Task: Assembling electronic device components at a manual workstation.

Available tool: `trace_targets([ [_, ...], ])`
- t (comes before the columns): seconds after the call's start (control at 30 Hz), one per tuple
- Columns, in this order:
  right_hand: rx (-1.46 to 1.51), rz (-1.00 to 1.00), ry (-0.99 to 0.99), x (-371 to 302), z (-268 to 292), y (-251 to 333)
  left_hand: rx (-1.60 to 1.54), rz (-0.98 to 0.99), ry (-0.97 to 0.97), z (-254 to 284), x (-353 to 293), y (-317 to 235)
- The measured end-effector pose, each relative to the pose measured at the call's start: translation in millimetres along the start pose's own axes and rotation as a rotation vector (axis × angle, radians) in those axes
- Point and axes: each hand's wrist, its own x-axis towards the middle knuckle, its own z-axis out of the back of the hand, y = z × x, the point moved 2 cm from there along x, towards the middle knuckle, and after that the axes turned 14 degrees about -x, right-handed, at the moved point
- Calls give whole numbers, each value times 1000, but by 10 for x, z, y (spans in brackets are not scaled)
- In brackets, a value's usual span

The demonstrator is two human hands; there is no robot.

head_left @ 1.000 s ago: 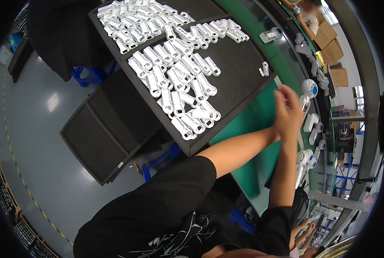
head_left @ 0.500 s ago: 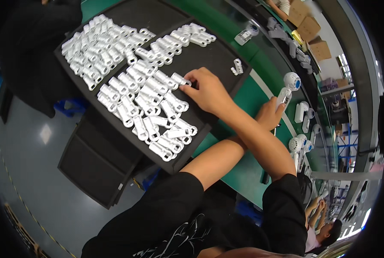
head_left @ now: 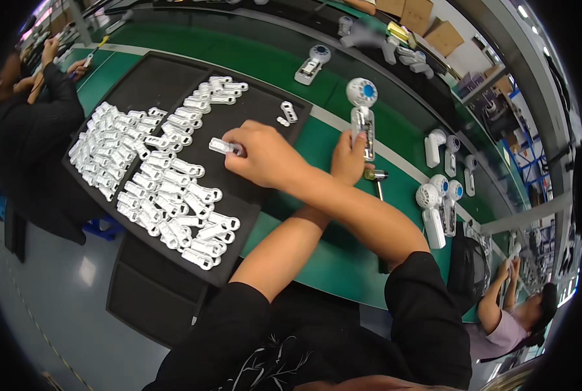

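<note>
My forearms cross, the right one lying over the left. My right hand [head_left: 258, 155], at left, pinches a white plastic handle cover [head_left: 222, 146] above a black divided tray [head_left: 235, 117]. Rows and heaps of similar white covers [head_left: 167, 195] fill much of that tray. Farther right, my left hand [head_left: 348, 159] grips a small white handheld fan [head_left: 361, 92] upright by its handle. Its round head has a blue centre, and the handle's inner parts show on the open side. Close to the left hand lies a screwdriver [head_left: 378, 176] on the green bench.
One loose cover [head_left: 289, 112] with a small white piece sits in the tray's far right compartment. Several fans [head_left: 437, 202] stand at right; another fan [head_left: 312, 64] lies beyond the tray. A dark-clothed person [head_left: 37, 130] works at left, another person [head_left: 512, 319] at lower right.
My right hand has lifted a cover away from the heap toward the right. The fan in my left hand now stands more upright. The whole view has turned.
</note>
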Motion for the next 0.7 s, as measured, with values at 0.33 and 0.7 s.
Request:
trace_targets([
  [0.33,530,-463,-385,-1255,1516,-811,-298,81,356,-255,-205,-302],
  [0.7,382,-711,-274,-1972,1970,-975,341,-60,618,-519,-462,-430],
])
